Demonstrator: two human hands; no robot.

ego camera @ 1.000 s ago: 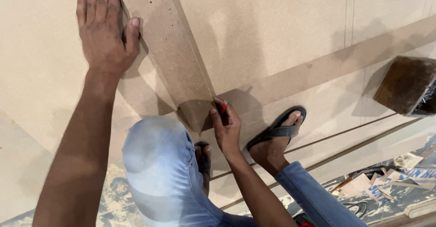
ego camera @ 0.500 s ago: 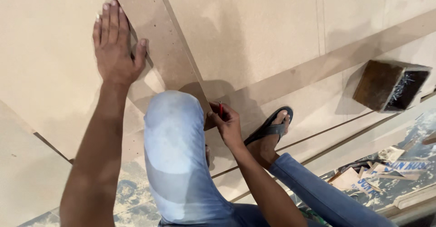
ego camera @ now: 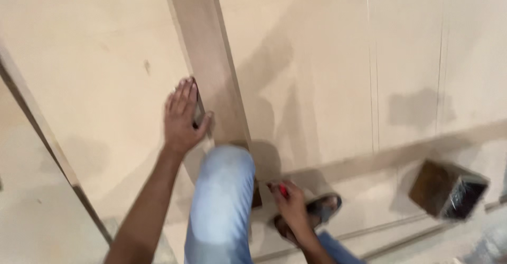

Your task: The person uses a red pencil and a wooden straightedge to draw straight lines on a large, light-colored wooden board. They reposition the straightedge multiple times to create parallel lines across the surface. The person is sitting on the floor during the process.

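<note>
Nearest: bent knee in light jeans (ego camera: 219,200), sandalled foot (ego camera: 311,214) beside it on the boards. Right hand (ego camera: 289,203) low by the foot, fingers clenched around a red pencil (ego camera: 283,191), tip near the lower end of the strip. Left hand (ego camera: 182,117) further out, fingers extended flat, pressing the left edge of the long brown board strip (ego camera: 208,58) lying on the pale sheet (ego camera: 317,58). Open wooden box (ego camera: 448,189) off right.

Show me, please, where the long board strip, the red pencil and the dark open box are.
long board strip (ego camera: 211,58), head view, middle of its flat face.
red pencil (ego camera: 283,191), head view, red shaft showing in the right hand.
dark open box (ego camera: 446,187), head view, its brown side.
</note>
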